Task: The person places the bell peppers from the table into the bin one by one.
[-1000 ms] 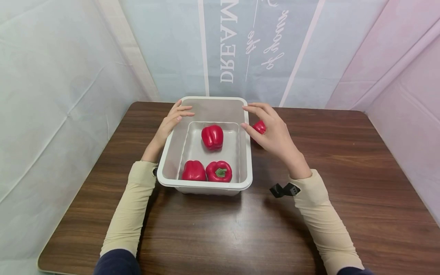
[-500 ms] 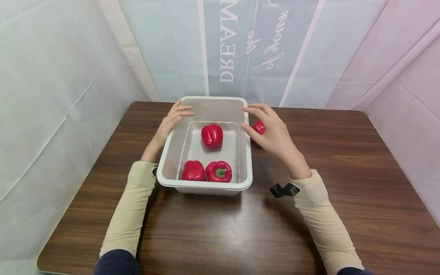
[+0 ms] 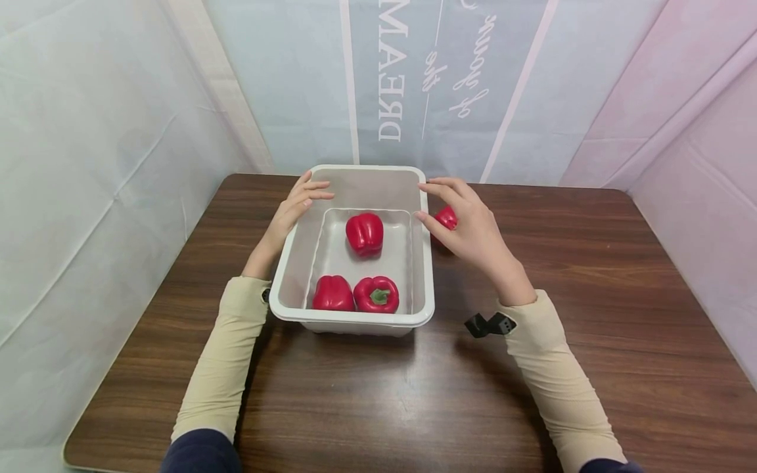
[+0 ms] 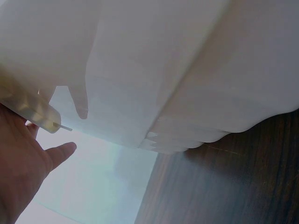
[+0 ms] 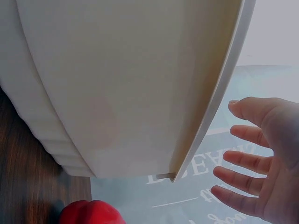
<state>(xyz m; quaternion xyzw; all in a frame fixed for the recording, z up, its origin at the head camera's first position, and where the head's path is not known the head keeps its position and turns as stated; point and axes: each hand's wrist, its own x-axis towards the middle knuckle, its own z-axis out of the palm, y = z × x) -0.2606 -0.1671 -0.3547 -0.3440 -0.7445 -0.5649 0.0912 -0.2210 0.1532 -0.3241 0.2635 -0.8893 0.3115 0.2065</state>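
Observation:
A light grey plastic bin (image 3: 353,316) stands on the table in the head view. Inside it are three red bell peppers: one (image 3: 365,234) towards the back, one (image 3: 333,293) at the front left, and one (image 3: 376,294) beside that with its green stem showing. Outstretched fingers of my left hand (image 3: 290,213) reach over the bin's left rim. My right hand (image 3: 473,226) hovers at the right rim, fingers loosely bent and holding nothing; the right wrist view shows a gap between that hand (image 5: 261,168) and the rim. Partly hidden behind it, another red bell pepper (image 3: 446,217) lies outside the bin.
The brown wooden table (image 3: 355,407) has rounded corners. A printed cloth backdrop (image 3: 449,151) hangs along its far edge, with pale cloth walls on the left and right. A small black device (image 3: 489,325) is strapped at the right wrist.

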